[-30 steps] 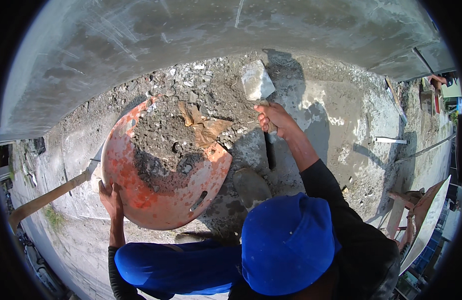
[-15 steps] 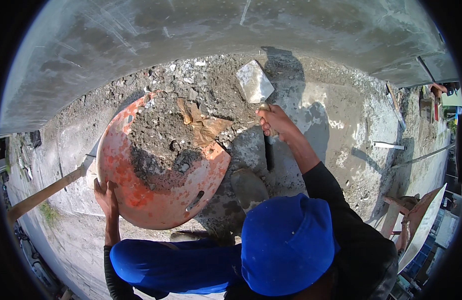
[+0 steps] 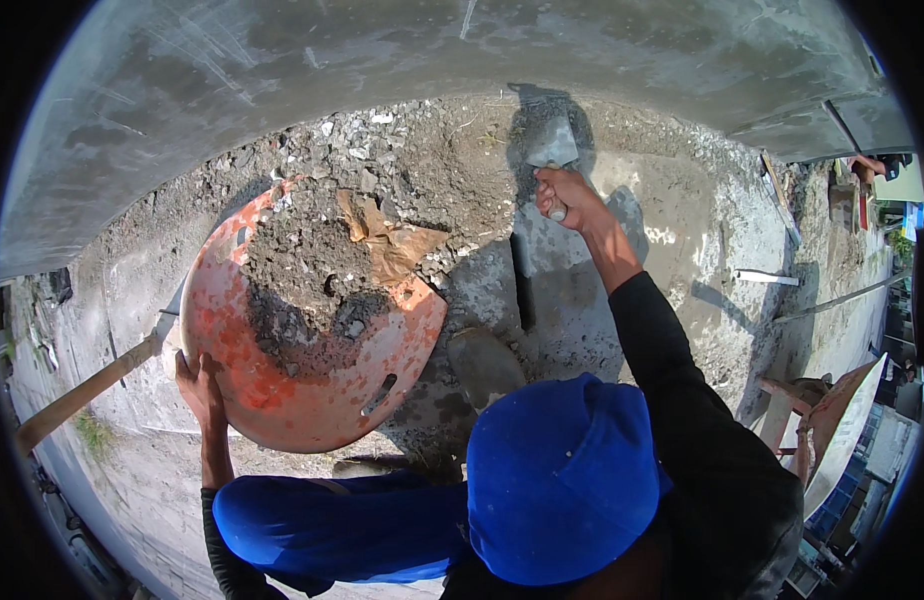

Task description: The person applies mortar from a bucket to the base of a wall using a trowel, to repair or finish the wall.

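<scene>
My left hand [image 3: 203, 392] grips the rim of a round, worn orange plastic disc [image 3: 312, 415] with slots near its edge. Grey rubble and dirt [image 3: 302, 245] cover its far part, and a crumpled brown scrap [image 3: 390, 240], like paper or a dry leaf, lies on top. My right hand [image 3: 572, 200] is closed round the handle of a trowel [image 3: 554, 143]. The trowel's flat metal blade points toward the wall, over dirt and paving to the right of the disc. Shadow covers part of the ground around the blade.
A grey plastered wall [image 3: 382, 50] curves across the far side, with loose stones [image 3: 367, 140] along its foot. A wooden handle [image 3: 87, 395] reaches the disc's left side. At the right stand a tilted, wheelbarrow-like metal tray [image 3: 847, 435] and a thin pole [image 3: 842, 297].
My right hand has moved the trowel to the right and closer to the wall, its blade now in shadow. My left hand stays on the disc's rim. The view has shifted slightly.
</scene>
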`<state>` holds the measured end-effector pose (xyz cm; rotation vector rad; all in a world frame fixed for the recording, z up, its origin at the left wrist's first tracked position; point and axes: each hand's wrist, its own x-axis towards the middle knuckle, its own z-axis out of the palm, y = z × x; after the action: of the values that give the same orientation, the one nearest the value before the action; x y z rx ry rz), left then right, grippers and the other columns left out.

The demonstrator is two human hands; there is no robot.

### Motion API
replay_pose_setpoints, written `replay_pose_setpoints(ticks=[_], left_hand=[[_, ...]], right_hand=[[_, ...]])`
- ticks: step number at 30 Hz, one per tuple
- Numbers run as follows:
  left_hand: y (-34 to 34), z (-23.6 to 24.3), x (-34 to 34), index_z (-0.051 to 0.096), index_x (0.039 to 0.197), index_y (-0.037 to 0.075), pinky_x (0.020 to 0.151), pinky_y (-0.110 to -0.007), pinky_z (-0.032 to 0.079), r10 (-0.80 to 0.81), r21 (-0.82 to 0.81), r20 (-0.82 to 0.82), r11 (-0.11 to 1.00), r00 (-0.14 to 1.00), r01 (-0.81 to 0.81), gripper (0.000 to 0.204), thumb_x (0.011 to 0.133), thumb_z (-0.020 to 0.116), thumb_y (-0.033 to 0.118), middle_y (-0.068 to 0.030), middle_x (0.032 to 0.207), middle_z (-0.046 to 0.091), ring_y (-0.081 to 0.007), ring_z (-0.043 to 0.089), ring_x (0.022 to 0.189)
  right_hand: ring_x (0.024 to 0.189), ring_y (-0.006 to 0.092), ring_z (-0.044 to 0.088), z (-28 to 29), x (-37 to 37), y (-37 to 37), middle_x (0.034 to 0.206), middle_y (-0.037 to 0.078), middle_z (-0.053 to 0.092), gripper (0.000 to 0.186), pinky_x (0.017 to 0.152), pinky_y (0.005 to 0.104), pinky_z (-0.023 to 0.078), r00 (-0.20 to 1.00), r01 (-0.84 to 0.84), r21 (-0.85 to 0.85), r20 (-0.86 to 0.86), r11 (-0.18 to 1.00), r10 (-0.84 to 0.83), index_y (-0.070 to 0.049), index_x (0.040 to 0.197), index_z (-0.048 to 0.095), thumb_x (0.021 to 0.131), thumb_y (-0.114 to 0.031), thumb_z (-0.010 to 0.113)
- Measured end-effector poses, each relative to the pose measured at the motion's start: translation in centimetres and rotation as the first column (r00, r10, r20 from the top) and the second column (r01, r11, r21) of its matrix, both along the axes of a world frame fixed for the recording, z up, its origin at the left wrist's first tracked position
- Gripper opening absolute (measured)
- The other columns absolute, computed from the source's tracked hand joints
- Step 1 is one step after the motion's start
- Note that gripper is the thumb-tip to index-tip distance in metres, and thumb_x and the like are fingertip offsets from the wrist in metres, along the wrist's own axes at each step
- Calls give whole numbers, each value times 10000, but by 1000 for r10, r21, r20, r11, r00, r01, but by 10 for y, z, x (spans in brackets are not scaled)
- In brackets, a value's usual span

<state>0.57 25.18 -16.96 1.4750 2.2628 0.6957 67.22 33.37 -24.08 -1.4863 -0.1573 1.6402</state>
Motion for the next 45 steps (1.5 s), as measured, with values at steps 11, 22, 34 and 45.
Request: replay_pose_setpoints(ticks=[11, 22, 34, 45], left_hand=[[-9, 8, 12, 524, 1147, -103, 771, -394, 479, -60, 61, 36, 996, 998, 58, 458, 897, 594, 275, -161, 793, 660, -264, 583, 756], [1, -11, -8, 481, 1235, -167, 775, -386, 495, -40, 82, 54, 996, 998, 35, 591, 884, 606, 291, -175, 818, 670, -284, 602, 778], [14, 12, 25, 510, 1035, -91, 739, -417, 474, 11, -60, 173, 998, 985, -1, 369, 870, 580, 231, -198, 842, 639, -292, 548, 724], [-13, -14, -7, 578, 1031, -56, 781, -449, 477, -46, 128, -113, 990, 993, 60, 399, 860, 601, 304, -224, 889, 636, -364, 583, 803]], right_hand=[[515, 92, 438, 31, 48, -55, 672, 6, 466, 88, 440, 264, 403, 938, 239, 52, 247, 970, -245, -41, 990, 505, 963, -118, 538], [502, 84, 445, 28, -18, -11, 661, 6, 481, 130, 424, 242, 384, 978, -206, -36, 21, 978, 207, -61, 869, 490, 958, -93, 579], [503, 69, 434, -8, 64, 1, 648, -10, 451, 162, 449, 237, 410, 938, 318, -3, -144, 948, -315, -70, 840, 481, 1000, -93, 477], [701, 380, 664, 33, -30, -18, 815, 227, 647, 289, 579, 471, 520, 138, -703, -152, 929, 694, 343, 39, 1147, 481, 970, -168, 574]])
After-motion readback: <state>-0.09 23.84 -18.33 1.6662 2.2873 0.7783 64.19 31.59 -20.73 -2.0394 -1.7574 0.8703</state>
